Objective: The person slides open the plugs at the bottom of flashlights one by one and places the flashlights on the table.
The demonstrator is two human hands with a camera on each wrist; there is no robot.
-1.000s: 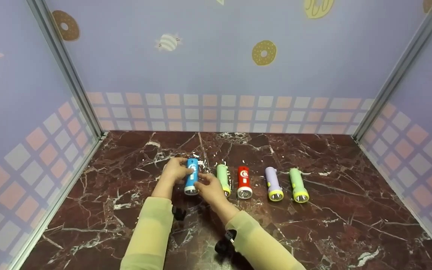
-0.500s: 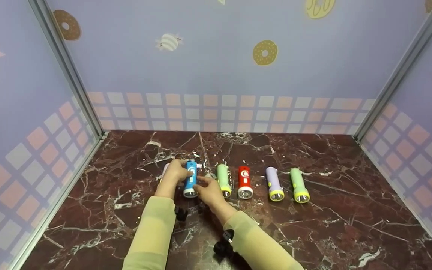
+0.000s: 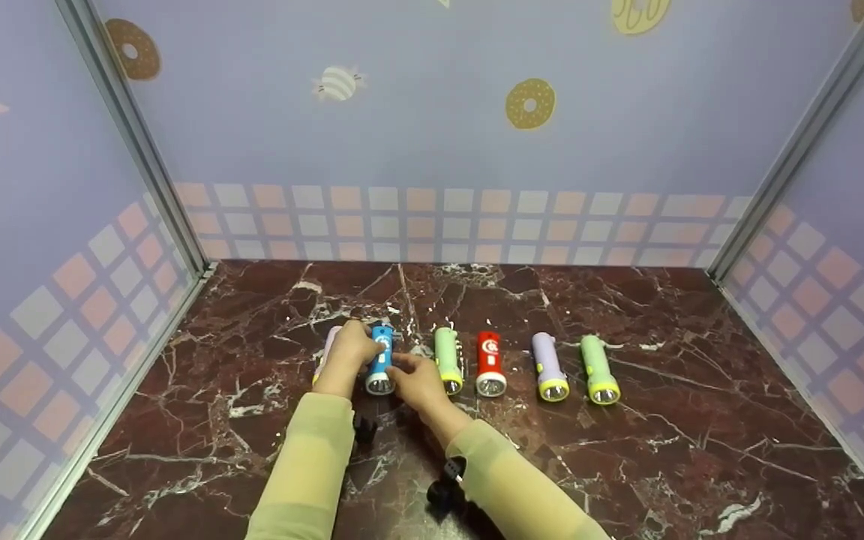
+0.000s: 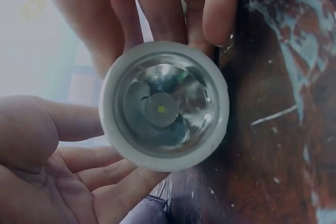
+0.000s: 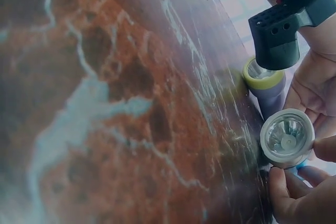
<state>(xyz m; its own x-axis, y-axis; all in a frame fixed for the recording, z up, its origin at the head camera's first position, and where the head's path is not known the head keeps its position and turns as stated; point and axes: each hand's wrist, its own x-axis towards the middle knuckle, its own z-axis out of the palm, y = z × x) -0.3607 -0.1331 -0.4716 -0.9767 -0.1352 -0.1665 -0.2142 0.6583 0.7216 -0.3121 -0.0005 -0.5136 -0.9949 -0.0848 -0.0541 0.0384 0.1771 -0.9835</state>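
Note:
My left hand (image 3: pixel 352 352) grips a blue flashlight (image 3: pixel 380 364) near its back end, thumb on top. From the other side my right hand (image 3: pixel 418 381) holds its lamp end between thumb and fingers. In the left wrist view the white lamp rim (image 4: pixel 157 162) faces the camera close to the tabletop; I cannot tell whether it touches. Partly hidden behind my left hand lies a purple flashlight (image 3: pixel 330 341), whose yellow rim (image 5: pixel 265 82) shows in the right wrist view. Just right of my right hand is a light green flashlight (image 3: pixel 446 352).
Farther right along the row on the dark red marble table (image 3: pixel 627 472) lie a red flashlight (image 3: pixel 489 360), another purple flashlight (image 3: pixel 547 360) and another green one (image 3: pixel 596 364). Lilac patterned panels (image 3: pixel 417 150) stand at the back and both sides.
Both hands have shifted the blue flashlight slightly left and toward me, and it has come lower. The purple flashlight beside my left hand has come into view.

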